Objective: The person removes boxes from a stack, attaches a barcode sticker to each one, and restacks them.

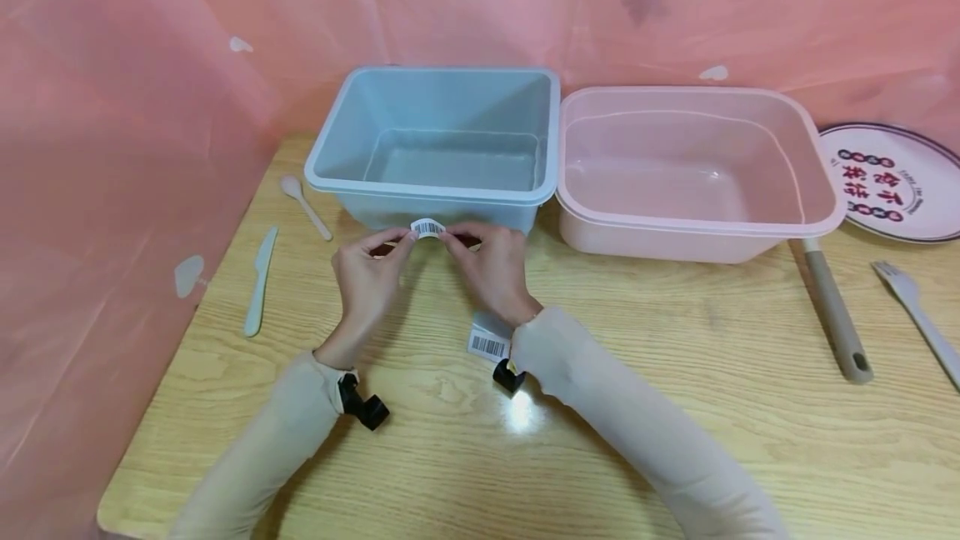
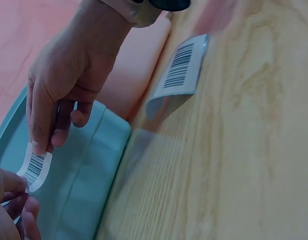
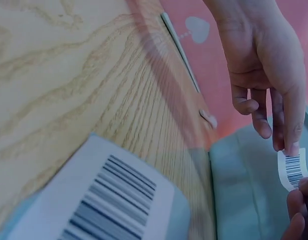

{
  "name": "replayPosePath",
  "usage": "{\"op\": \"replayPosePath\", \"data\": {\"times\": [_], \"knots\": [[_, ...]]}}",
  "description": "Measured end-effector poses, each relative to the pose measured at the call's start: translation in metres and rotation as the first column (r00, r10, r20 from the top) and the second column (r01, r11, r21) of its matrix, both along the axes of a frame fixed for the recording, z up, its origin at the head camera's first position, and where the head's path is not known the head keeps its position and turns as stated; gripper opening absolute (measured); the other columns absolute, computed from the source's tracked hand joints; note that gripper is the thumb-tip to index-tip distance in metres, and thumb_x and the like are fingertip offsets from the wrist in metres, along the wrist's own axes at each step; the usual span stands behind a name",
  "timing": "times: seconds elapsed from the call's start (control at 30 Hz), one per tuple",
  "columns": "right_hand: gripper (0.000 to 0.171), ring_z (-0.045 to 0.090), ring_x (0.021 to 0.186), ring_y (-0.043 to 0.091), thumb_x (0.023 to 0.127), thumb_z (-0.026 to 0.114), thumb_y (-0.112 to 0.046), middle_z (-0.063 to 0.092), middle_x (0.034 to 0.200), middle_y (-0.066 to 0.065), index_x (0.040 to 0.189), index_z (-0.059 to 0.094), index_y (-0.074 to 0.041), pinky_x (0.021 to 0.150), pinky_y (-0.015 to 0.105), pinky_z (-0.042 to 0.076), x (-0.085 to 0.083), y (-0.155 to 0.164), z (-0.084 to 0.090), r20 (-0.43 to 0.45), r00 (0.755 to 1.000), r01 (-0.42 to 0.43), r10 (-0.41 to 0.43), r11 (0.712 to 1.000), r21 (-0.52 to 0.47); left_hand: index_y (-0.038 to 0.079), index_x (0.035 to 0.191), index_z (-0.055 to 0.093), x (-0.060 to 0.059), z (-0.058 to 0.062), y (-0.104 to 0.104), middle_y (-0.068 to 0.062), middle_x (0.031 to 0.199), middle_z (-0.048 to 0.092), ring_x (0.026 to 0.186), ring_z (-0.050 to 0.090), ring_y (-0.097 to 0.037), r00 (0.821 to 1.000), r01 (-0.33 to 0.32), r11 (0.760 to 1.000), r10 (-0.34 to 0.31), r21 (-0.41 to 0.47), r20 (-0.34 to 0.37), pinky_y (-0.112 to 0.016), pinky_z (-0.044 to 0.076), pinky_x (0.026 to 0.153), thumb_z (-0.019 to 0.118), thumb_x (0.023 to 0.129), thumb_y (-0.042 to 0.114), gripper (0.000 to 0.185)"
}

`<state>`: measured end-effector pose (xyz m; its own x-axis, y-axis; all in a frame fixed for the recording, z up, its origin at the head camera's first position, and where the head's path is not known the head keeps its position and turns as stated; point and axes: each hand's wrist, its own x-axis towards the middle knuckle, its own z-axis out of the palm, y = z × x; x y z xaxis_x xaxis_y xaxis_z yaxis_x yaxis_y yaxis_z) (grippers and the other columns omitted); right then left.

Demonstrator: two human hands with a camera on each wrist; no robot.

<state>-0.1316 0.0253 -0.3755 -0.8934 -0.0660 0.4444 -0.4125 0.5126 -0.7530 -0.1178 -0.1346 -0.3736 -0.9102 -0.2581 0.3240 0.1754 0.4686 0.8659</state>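
Note:
A small white barcode sticker [image 1: 427, 228] is stretched between both hands, bowed slightly, at the front wall of the blue basin [image 1: 442, 212]. My left hand [image 1: 369, 275] pinches its left end between thumb and forefinger, while my right hand [image 1: 491, 267] pinches the right end. Both wrist views show the barcode label [image 2: 36, 169] facing outward, fingertips at its two ends. Under the right wrist lies a curled backing sheet with another barcode [image 1: 488, 346], which shows large in the right wrist view as a sheet [image 3: 119, 195] lifting off the wood.
To the right of the blue basin stands a pink basin [image 1: 690, 237], then a printed plate [image 1: 918, 182]. A grey-handled utensil [image 1: 838, 315] and a fork [image 1: 918, 311] lie at the right. On the left are a spoon [image 1: 306, 205] and a knife [image 1: 260, 282].

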Motion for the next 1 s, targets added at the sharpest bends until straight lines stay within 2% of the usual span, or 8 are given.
{"op": "replayPosePath", "data": {"times": [0.3, 0.53, 1.0], "knots": [[0.011, 0.069, 0.065, 0.016, 0.087, 0.073, -0.018, 0.076, 0.083, 0.008, 0.089, 0.078, -0.008, 0.061, 0.027, 0.056, -0.009, -0.006, 0.0, 0.029, 0.999, 0.046, -0.046, 0.999, -0.004, 0.006, 0.089, 0.079, -0.013, -0.002, 0.002, -0.013, 0.081, 0.075, 0.065, 0.059, 0.003, 0.999, -0.048, 0.998, 0.048, 0.029, 0.019, -0.011, 0.045, 0.058, 0.077, 0.083, 0.02, 0.015], [0.011, 0.067, 0.063, 0.016, 0.087, 0.072, -0.019, 0.076, 0.082, 0.005, 0.09, 0.079, -0.01, 0.059, 0.026, 0.055, -0.009, -0.013, -0.001, 0.059, 0.995, 0.076, -0.077, 0.997, 0.014, 0.005, 0.087, 0.079, -0.019, -0.002, 0.001, -0.013, 0.081, 0.075, 0.064, 0.06, 0.002, 0.997, -0.077, 0.996, 0.076, 0.053, 0.02, -0.012, 0.046, 0.057, 0.077, 0.083, 0.016, 0.012], [0.012, 0.067, 0.064, 0.014, 0.088, 0.071, -0.019, 0.076, 0.083, 0.005, 0.091, 0.079, -0.01, 0.059, 0.026, 0.055, -0.01, -0.016, -0.003, 0.029, 0.994, 0.103, -0.103, 0.995, 0.006, 0.005, 0.087, 0.078, -0.025, -0.005, 0.001, -0.013, 0.081, 0.075, 0.065, 0.06, -0.001, 0.995, -0.102, 0.993, 0.1, 0.065, 0.03, -0.012, 0.047, 0.059, 0.076, 0.083, 0.016, 0.013]]}}
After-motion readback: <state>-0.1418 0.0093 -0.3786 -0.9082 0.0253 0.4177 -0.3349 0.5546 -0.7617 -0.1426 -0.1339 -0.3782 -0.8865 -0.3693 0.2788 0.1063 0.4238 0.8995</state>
